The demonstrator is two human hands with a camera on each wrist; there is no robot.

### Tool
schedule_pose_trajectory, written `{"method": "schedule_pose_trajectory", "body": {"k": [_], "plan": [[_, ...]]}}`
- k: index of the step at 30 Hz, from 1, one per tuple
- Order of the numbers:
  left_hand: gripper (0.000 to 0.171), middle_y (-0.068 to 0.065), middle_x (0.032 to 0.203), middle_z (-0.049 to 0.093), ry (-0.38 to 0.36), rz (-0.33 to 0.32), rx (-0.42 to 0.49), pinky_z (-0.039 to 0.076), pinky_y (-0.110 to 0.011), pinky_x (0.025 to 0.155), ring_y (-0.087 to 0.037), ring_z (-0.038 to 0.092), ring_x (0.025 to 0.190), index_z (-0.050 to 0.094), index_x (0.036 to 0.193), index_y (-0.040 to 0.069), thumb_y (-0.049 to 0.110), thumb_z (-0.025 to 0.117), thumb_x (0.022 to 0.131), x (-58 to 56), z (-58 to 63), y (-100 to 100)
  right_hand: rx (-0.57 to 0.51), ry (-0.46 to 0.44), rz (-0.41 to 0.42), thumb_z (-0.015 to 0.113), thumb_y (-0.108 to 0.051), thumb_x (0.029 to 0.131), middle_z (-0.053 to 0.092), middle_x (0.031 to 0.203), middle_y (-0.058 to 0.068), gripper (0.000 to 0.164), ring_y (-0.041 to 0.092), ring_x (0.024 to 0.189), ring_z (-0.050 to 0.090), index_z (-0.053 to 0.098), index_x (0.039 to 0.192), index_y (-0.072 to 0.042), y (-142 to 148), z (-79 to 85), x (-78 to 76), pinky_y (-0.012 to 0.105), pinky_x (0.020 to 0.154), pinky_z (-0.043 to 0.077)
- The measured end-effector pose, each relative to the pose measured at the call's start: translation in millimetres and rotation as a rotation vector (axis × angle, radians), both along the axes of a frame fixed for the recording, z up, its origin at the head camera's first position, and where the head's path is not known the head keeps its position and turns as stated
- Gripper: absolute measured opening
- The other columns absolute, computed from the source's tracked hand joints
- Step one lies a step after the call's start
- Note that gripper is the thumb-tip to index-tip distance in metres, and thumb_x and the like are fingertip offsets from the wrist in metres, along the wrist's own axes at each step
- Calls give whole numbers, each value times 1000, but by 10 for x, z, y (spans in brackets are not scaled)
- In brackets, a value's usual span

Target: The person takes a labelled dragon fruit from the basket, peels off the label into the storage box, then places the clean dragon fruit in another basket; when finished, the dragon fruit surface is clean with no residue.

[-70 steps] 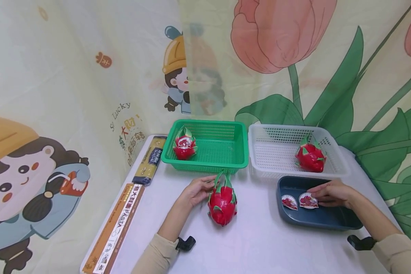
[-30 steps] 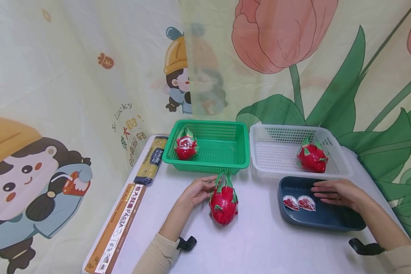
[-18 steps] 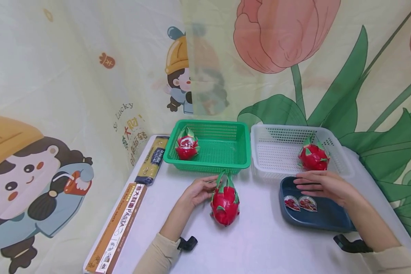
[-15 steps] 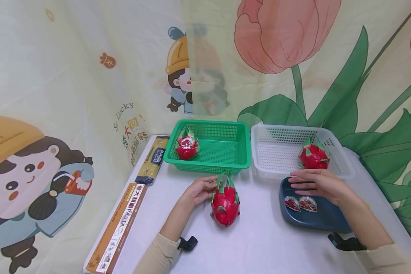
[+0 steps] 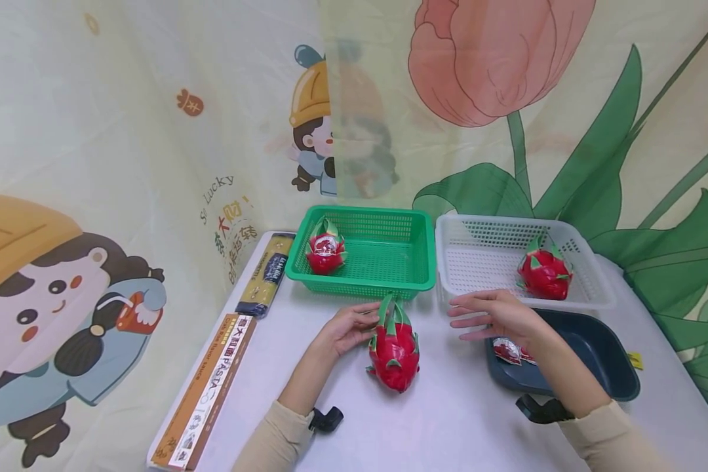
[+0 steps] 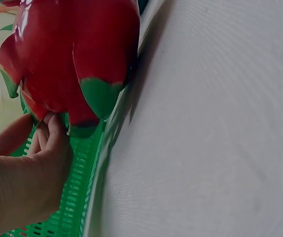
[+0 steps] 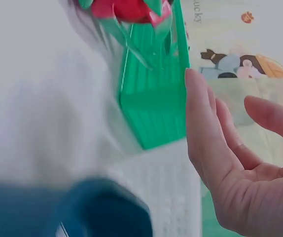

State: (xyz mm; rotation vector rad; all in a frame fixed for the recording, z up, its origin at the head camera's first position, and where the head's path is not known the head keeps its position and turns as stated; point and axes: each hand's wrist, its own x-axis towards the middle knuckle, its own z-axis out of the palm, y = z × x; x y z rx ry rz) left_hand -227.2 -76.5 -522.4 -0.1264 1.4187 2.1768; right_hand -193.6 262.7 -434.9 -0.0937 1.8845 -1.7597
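Note:
A red dragon fruit (image 5: 394, 357) with green leaf tips stands on the white table in the head view. My left hand (image 5: 348, 331) pinches it at its leafy end; the left wrist view shows thumb and fingertips (image 6: 53, 123) at a scale. Right of the fruit and apart from it, my right hand (image 5: 501, 314) hovers with straight fingers. Nothing shows between its thumb and fingers in the right wrist view. Below that hand, round dragon fruit stickers (image 5: 507, 351) lie in a dark blue tray (image 5: 604, 344), partly hidden by the wrist.
Behind, a green basket (image 5: 383, 285) contains a stickered dragon fruit (image 5: 326, 254). Beside it a white basket (image 5: 466, 262) holds another dragon fruit (image 5: 545, 274). A spaghetti packet (image 5: 265, 275) and a long pasta box (image 5: 206, 390) line the left edge. A small yellow item (image 5: 635, 360) lies right of the tray.
My right hand has left the tray and moved left toward the dragon fruit, with the stickers staying behind in the tray. My left hand keeps its hold on the fruit.

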Motion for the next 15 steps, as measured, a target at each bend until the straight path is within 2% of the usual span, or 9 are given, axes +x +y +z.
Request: {"method": "schedule_pose_trajectory", "body": {"k": [4, 8, 11, 15], "plan": [[46, -21, 140, 64, 5, -3, 11, 55, -43, 103, -19, 73, 105, 55, 146, -7, -5, 59, 100, 4, -2, 14, -10, -19, 0, 60, -28, 107, 67, 135, 22, 55, 39, 119, 69, 50, 148, 8, -173, -144, -16, 56, 97, 56], [46, -20, 138, 65, 5, -5, 20, 58, -40, 98, -19, 74, 104, 56, 145, -7, -5, 60, 100, 7, -13, 18, 3, -47, 9, 59, -25, 107, 69, 130, 23, 51, 39, 115, 71, 53, 144, 10, -371, -300, -14, 54, 92, 60], [45, -20, 140, 64, 4, -5, 24, 59, -38, 96, -19, 74, 105, 56, 145, -6, -6, 60, 100, 11, -12, 21, 38, -54, 6, 61, -24, 106, 70, 128, 25, 49, 39, 110, 73, 56, 141, 11, -523, -393, -15, 50, 86, 63], [46, -21, 143, 62, 24, -19, 32, 59, -39, 97, -20, 73, 109, 55, 146, -6, -6, 60, 100, 16, -14, 33, 133, -42, -55, 68, -29, 101, 72, 122, 23, 51, 38, 100, 76, 62, 136, 7, -686, -459, -18, 48, 78, 65]]}}
